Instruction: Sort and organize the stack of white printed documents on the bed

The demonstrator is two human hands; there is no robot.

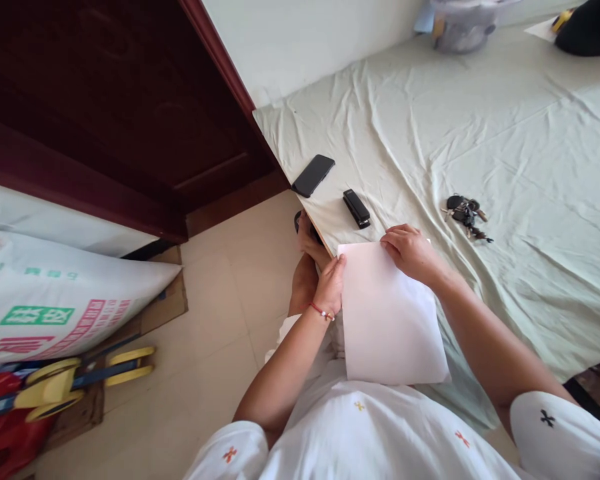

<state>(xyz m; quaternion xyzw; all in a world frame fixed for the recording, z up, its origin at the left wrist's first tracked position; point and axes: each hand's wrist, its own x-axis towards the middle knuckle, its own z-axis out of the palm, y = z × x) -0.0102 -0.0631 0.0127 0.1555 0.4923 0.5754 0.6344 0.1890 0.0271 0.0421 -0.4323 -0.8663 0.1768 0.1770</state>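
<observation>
White paper (390, 313) lies across the table's near edge and reaches down to my lap; whether it is one sheet or more I cannot tell. My left hand (331, 283) grips its left edge near the upper corner, the thumb on top. At the top edge, my right hand (409, 250) is closed on the paper with the fingers curled over it. Just beyond the paper is a black stapler (357, 209), lying on the cloth and touched by neither hand.
A black phone (313, 175) rests at the table's left edge. Keys (465, 212) lie to the right on the wrinkled pale cloth (530, 153). A clear plastic tub (463, 27) stands at the back. On the floor at left are a large printed sack (80, 293) and a yellow-and-blue object (80, 380).
</observation>
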